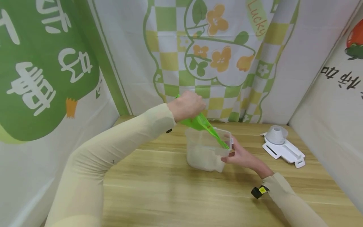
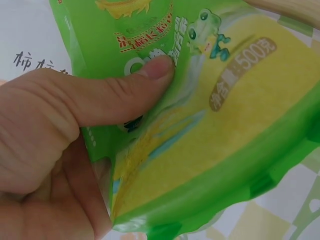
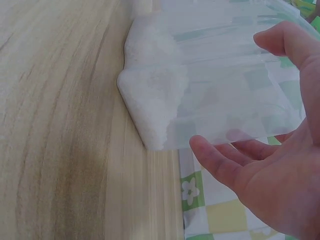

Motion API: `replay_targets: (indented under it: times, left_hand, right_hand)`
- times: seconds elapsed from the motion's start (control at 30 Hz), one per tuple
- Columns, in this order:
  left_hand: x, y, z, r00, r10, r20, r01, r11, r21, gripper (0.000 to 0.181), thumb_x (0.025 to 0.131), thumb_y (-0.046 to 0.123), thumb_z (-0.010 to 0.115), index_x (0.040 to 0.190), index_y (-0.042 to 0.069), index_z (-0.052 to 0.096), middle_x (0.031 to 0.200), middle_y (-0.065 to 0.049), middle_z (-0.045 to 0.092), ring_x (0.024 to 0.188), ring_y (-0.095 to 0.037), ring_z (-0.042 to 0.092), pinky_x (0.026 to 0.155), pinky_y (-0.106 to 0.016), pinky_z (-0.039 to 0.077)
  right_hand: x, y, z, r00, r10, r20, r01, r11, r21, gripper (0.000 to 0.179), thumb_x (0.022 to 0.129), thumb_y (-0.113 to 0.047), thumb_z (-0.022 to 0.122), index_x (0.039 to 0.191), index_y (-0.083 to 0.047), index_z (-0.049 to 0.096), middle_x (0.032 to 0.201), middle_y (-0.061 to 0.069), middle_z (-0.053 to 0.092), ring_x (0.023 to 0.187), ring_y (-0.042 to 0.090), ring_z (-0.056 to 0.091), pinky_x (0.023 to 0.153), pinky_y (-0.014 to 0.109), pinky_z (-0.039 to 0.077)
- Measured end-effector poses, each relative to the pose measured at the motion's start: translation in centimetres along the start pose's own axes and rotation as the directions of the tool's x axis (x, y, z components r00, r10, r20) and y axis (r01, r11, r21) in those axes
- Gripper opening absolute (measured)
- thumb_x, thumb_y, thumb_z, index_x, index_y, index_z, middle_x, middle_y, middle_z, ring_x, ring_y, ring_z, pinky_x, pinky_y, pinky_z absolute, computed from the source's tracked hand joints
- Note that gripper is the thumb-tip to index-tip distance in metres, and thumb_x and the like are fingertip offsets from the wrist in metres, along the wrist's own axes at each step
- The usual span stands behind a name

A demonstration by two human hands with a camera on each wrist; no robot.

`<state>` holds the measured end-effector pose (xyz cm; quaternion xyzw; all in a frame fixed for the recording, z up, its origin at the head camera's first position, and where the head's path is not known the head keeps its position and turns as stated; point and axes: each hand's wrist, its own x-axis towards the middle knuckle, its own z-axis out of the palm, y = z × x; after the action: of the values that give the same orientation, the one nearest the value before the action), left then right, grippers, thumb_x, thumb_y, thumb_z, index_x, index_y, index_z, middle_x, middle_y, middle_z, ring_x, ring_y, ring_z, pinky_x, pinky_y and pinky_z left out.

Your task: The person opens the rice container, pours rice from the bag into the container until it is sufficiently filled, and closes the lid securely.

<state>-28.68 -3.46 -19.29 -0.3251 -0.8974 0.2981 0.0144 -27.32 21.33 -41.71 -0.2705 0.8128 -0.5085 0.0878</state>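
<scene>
My left hand [image 1: 187, 105] grips a green plastic packet [image 1: 202, 121] above the container, with the packet's narrow end slanting down into the mouth. In the left wrist view, the thumb presses on the printed front of the packet, which bears a frog picture and a 500 marking. A clear plastic container [image 1: 195, 154] stands on the table, and white grains [image 3: 150, 85] lie in its lower part. My right hand [image 1: 241, 154] holds the container at its right side, thumb on one face and fingers against another, as the right wrist view shows.
To the right on the wooden table [image 1: 158, 192] lies a white lid [image 1: 283, 151] with a translucent cup-like piece [image 1: 276, 135] on it. A patterned curtain [image 1: 175, 63] hangs behind the table, and printed cloth [image 1: 334, 104] covers the sides.
</scene>
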Motion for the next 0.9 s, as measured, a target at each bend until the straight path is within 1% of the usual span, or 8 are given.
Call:
replay_targets:
  times: [0.17,0.23,0.33,0.43,0.5,0.6,0.77,0.9]
  left_hand:
    - [0.24,-0.03,-0.04,1.000,0.006,0.011,-0.006,0.999,-0.036,0.013,0.084,0.000,0.059,0.086,0.014,0.059,0.092,-0.001,0.067,0.070,-0.011,0.046,0.056,-0.022,0.049]
    - [0.32,0.05,-0.11,1.000,0.015,0.011,-0.015,0.998,-0.053,0.012,0.084,0.004,0.064,0.092,0.013,0.063,0.097,-0.002,0.069,0.072,-0.011,0.048,0.061,-0.024,0.053]
    - [0.33,0.17,-0.26,1.000,0.021,0.010,-0.020,0.998,-0.068,0.014,0.086,0.007,0.066,0.099,0.013,0.066,0.099,-0.003,0.069,0.074,-0.012,0.049,0.065,-0.026,0.056]
    - [0.27,0.24,-0.39,1.000,0.021,0.008,-0.021,0.997,-0.070,0.014,0.088,0.007,0.065,0.101,0.013,0.066,0.099,-0.003,0.069,0.074,-0.012,0.049,0.065,-0.024,0.055]
    - [0.24,0.28,-0.46,1.000,0.021,0.005,-0.021,0.997,-0.070,0.013,0.089,0.005,0.062,0.098,0.013,0.065,0.097,-0.002,0.069,0.073,-0.012,0.048,0.062,-0.023,0.052]
    - [0.20,0.35,-0.56,1.000,0.023,0.002,-0.023,0.998,-0.062,0.011,0.091,0.003,0.058,0.090,0.014,0.061,0.089,0.000,0.064,0.071,-0.011,0.045,0.056,-0.022,0.046]
    - [0.15,0.34,-0.69,1.000,0.016,0.009,-0.015,0.999,-0.050,0.020,0.094,0.001,0.052,0.079,0.015,0.049,0.077,0.002,0.053,0.068,-0.011,0.041,0.050,-0.020,0.039]
    - [0.06,0.18,-0.59,1.000,0.009,0.020,-0.008,0.999,-0.053,0.018,0.091,0.000,0.052,0.081,0.015,0.052,0.078,0.002,0.054,0.067,-0.011,0.041,0.049,-0.020,0.038]
  right_hand:
    - [-0.26,0.32,0.02,1.000,0.002,-0.015,-0.003,1.000,-0.029,0.097,0.081,-0.005,0.075,0.153,-0.010,0.010,0.144,0.028,0.037,0.116,0.034,0.054,0.082,0.029,0.057]
    - [-0.41,0.43,-0.04,1.000,0.002,-0.023,-0.003,0.999,-0.042,0.097,0.080,-0.004,0.076,0.153,-0.010,0.011,0.142,0.027,0.038,0.116,0.033,0.053,0.083,0.028,0.056]
    - [-0.48,0.48,-0.13,1.000,-0.001,-0.026,0.000,0.999,-0.049,0.097,0.080,-0.005,0.076,0.153,-0.011,0.012,0.141,0.025,0.039,0.117,0.034,0.051,0.084,0.029,0.056]
    - [-0.40,0.34,-0.15,1.000,-0.001,-0.023,0.000,0.999,-0.041,0.097,0.081,-0.006,0.075,0.153,-0.014,0.012,0.141,0.025,0.038,0.118,0.036,0.050,0.084,0.029,0.056]
    - [-0.36,0.25,-0.14,1.000,0.002,-0.017,-0.003,0.999,-0.033,0.097,0.081,-0.006,0.075,0.153,-0.015,0.012,0.142,0.025,0.037,0.119,0.037,0.050,0.084,0.030,0.056]
    - [-0.32,0.20,-0.13,1.000,0.009,-0.015,-0.010,0.999,-0.032,0.097,0.081,-0.006,0.075,0.153,-0.013,0.011,0.142,0.025,0.037,0.119,0.037,0.050,0.084,0.029,0.056]
    - [-0.21,0.20,-0.09,1.000,0.004,-0.022,-0.004,1.000,-0.028,0.096,0.080,-0.004,0.075,0.153,-0.011,0.011,0.145,0.024,0.035,0.119,0.036,0.049,0.083,0.029,0.057]
    - [-0.05,0.09,0.06,1.000,-0.002,-0.011,0.002,1.000,-0.020,0.096,0.081,-0.004,0.074,0.152,-0.011,0.011,0.150,0.025,0.030,0.121,0.039,0.048,0.084,0.031,0.056]
